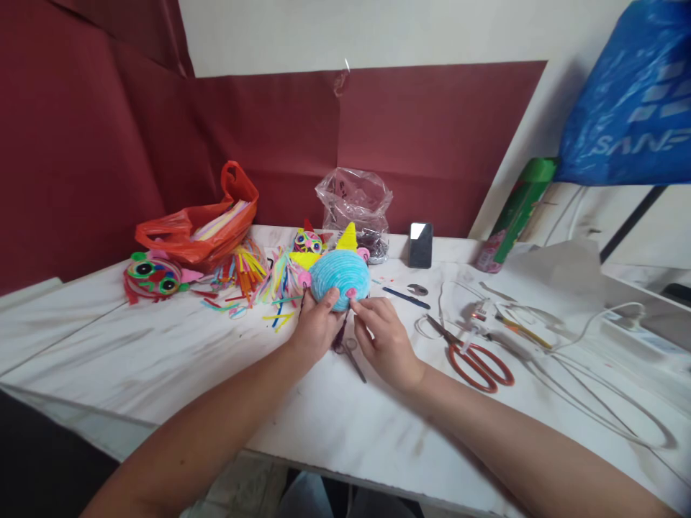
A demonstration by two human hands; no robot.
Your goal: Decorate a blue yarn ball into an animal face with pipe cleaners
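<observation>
1. Your left hand (318, 325) grips the blue coiled ball (340, 270) from its left side, thumb pressed on the front, the other fingers mostly hidden.
2. Your right hand (386, 338) has its thumb and forefinger drawn together at the pink piece (351, 293) low on the front of the ball; whether they pinch it, I cannot tell.
3. That ball sits between your hands, over the middle of the counter (216, 374); two yellow points (347, 236) stand up from its far side.
4. Just below it, between your forearms, lie small scissors (354, 363).
5. To your right are orange-handled scissors (478, 363), blades pointing toward the ball, with a white corded tool (489, 324) just beyond.
6. To your left, a red decorated ball (154, 279) lies near the bundled colored strips (251, 270), in front of a red plastic bag (199, 241).
7. Behind, a clear bag (353, 191) stands near an upright phone (420, 248).
</observation>
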